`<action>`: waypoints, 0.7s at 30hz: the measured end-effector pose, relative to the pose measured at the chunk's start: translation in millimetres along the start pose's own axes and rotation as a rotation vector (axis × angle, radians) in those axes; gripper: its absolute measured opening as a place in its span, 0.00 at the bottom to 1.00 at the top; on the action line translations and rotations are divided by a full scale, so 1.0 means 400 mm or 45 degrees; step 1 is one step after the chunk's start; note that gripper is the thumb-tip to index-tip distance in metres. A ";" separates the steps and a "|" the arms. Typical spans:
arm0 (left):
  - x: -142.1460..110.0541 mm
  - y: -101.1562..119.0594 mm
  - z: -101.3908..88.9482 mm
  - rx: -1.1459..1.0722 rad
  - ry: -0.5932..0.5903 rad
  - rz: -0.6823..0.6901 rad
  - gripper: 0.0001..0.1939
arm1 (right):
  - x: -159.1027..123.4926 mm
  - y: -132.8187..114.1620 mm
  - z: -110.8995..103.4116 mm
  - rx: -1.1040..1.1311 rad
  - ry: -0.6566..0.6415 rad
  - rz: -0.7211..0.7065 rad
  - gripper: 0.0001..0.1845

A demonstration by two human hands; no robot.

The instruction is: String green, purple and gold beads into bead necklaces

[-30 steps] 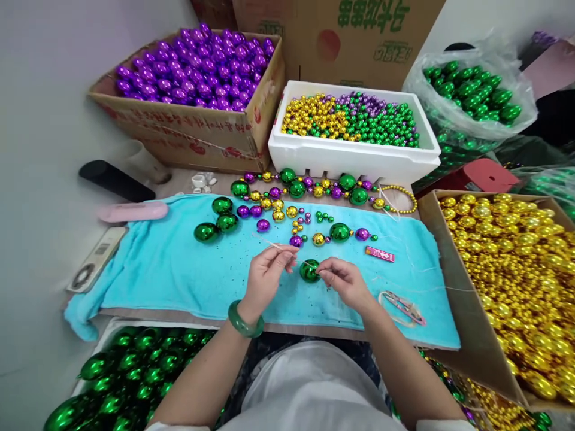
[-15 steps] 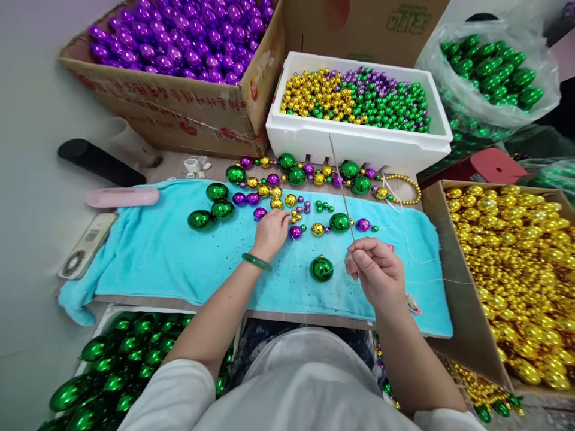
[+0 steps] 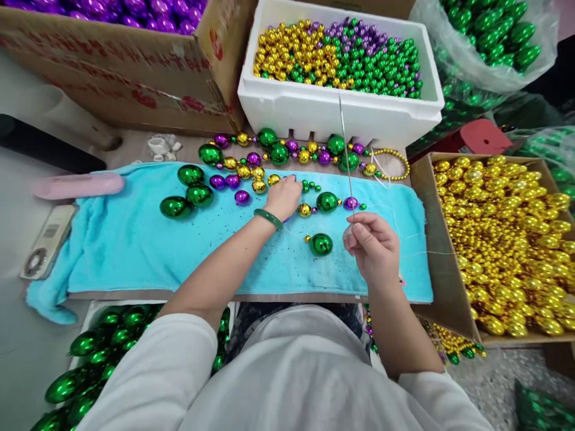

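My right hand pinches a long thin needle that points up and away over the towel. My left hand reaches palm down over the small loose beads, its fingers drawn together at the tips; whatever they touch or hold is hidden. Beside them lie small green beads and a gold bead. A large green bead with a small gold one at its side rests between my hands. Behind it runs a row with another large green bead and a purple bead.
A turquoise towel covers the table. Loose green balls lie left, with a finished-looking bead strand behind. Around stand a white foam box, a carton of gold beads, a purple-bead carton and a pink case.
My hands have parted: the left went forward to the small beads and moved among them, while the right raised the needle upright. The large green bead was left on the towel. The view has shifted.
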State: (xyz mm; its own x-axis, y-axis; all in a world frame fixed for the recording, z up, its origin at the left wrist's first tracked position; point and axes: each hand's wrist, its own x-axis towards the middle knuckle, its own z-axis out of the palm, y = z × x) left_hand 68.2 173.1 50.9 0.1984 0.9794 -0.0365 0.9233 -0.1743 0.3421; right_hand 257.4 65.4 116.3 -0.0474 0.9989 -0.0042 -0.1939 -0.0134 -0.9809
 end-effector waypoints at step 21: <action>-0.203 -0.061 -0.162 -2.623 0.426 -0.434 0.08 | -0.041 0.040 0.038 -0.377 -0.064 0.192 0.11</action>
State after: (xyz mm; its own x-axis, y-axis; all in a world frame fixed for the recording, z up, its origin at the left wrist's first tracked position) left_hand 8.3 104.5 106.3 -0.1262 0.9579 -0.2578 -0.7486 0.0785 0.6583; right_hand 240.3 48.2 103.5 -0.1036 0.9830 -0.1515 0.1114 -0.1399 -0.9839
